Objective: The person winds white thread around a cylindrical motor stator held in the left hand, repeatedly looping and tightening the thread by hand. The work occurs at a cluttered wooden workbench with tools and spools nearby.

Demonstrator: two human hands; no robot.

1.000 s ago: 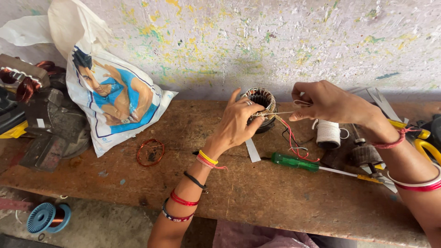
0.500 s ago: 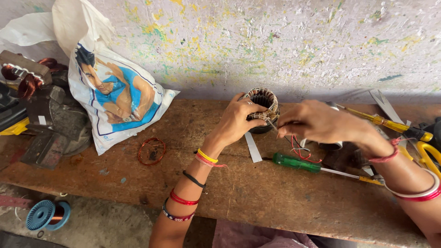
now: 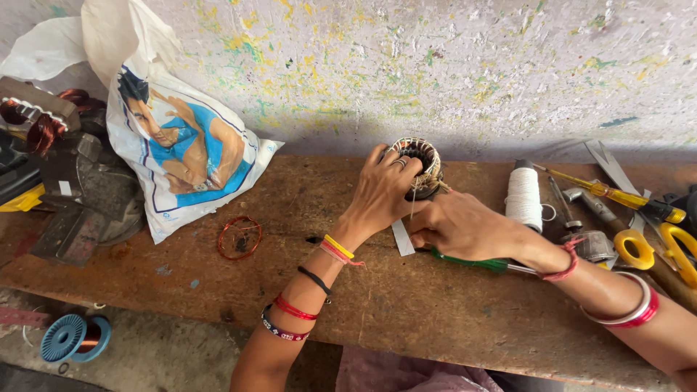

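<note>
A round motor stator (image 3: 419, 164) with copper windings and a dark core stands on the wooden bench (image 3: 305, 290), close to the wall. My left hand (image 3: 383, 190) is wrapped around its left side and holds it. My right hand (image 3: 460, 226) sits just right of and below it, fingers pinched against the stator's lower right edge on something thin; I cannot tell what. A white strip of paper (image 3: 401, 238) lies on the bench under my hands. A green-handled screwdriver (image 3: 475, 263) lies beneath my right hand.
A printed white plastic bag (image 3: 181, 152) leans on the wall at left, beside dark metal parts (image 3: 80, 196). A small copper wire coil (image 3: 239, 237) lies on the bench. A white thread spool (image 3: 524, 196), yellow-handled scissors (image 3: 664, 247) and a yellow screwdriver (image 3: 617, 194) are at right. A blue spool (image 3: 69, 337) is on the floor.
My right hand has come down and left from a raised position at the right, where it pulled a thin strand, to rest against the stator. My left hand stayed on the stator.
</note>
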